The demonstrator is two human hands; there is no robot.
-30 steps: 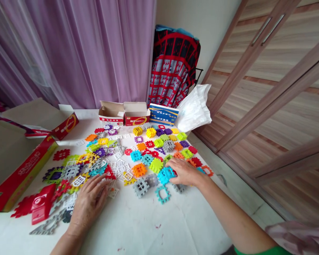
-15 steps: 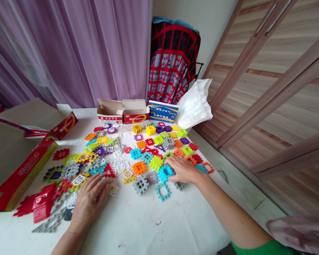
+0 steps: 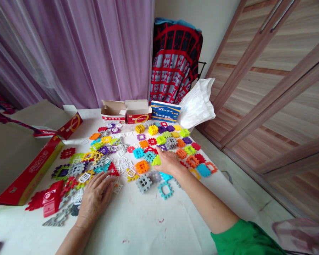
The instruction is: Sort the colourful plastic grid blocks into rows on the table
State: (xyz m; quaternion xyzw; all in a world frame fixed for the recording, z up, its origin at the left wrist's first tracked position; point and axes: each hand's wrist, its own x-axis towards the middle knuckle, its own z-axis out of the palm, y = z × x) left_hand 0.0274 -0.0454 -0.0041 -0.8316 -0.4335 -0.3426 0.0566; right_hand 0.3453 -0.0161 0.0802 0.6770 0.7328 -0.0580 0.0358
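Observation:
My right hand (image 3: 168,163) reaches into the pile of plastic building blocks, its fingers closed around a lime-green square block (image 3: 156,160) that it partly covers. Under its wrist shows part of a bright blue block (image 3: 165,176), with a teal square frame (image 3: 165,190) lying just in front. A grey window block (image 3: 144,183) and an orange window block (image 3: 141,166) are left of that hand. My left hand (image 3: 97,193) rests on the table with fingers loosely stretched and nothing visibly held. Near its fingertips lie a red triangular piece (image 3: 113,169) and white lattice pieces (image 3: 124,164).
A large open red box (image 3: 39,164) stands at the left. Two small cartons (image 3: 113,118), a blue box (image 3: 165,112) and a white plastic bag (image 3: 198,102) line the back edge. Red pieces (image 3: 51,198) and a grey triangle (image 3: 57,217) lie at front left; wardrobe doors (image 3: 271,106) rise at right.
My right hand has moved from the bright blue block up and left to the lime-green block. The left hand stays nearly in place. The view has shifted slightly.

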